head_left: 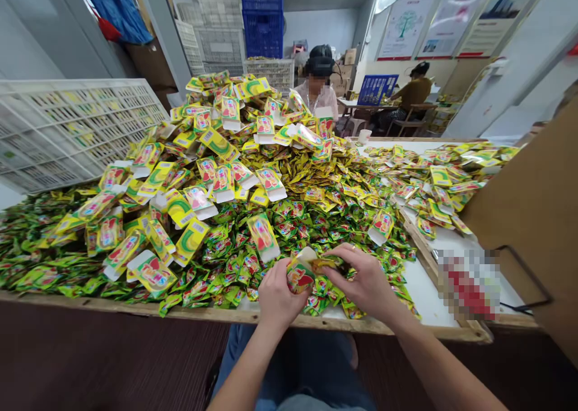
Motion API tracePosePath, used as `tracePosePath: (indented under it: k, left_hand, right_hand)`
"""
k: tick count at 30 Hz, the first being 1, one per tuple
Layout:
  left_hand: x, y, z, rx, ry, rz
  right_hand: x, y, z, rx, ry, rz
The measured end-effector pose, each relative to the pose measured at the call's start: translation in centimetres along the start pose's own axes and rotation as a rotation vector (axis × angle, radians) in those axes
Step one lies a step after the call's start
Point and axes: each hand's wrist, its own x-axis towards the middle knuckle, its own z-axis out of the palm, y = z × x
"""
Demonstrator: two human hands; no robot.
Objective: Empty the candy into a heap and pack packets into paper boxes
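My left hand [276, 296] is closed round a small yellow and green carton box [301, 271] near the table's front edge. My right hand [363, 281] pinches small packets at the box's open end, fingers pressed together. Both hands hover over loose green and yellow sachets [289, 218] spread on the table. A big heap of the same small boxes [217, 152] rises behind and to the left.
The white table has a wooden rim [135, 310]. White plastic crates [58, 128] stand at left, a brown cardboard panel [537, 218] at right. A person [318, 83] sits across the pile, another person [413, 92] at a far table. Blue crates [262, 17] are stacked behind.
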Motion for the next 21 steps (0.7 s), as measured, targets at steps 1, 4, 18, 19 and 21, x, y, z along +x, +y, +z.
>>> tracePosePath:
  k: [1,4,18,19,21]
  left_hand:
    - [0.0,-0.1,-0.1,0.014,0.019,0.011]
    - [0.1,-0.6,-0.5,0.048,0.027,0.085]
    - [-1.1,0.1,-0.2,0.092,-0.008,0.126]
    - [-1.1,0.1,-0.2,0.094,0.018,0.116]
    - [-0.9,0.3,-0.3,0.097,0.054,0.101]
  right_hand:
    - [0.1,-0.1,-0.2,0.005,-0.063,0.004]
    - [0.4,-0.1,-0.7,-0.006,-0.112,0.026]
    - [1.2,1.1,1.2,0.301,-0.296,0.349]
    - [1.2,1.1,1.5,0.375,-0.223,0.406]
    - [0.8,1.0,2.2,0.432,-0.058,0.435]
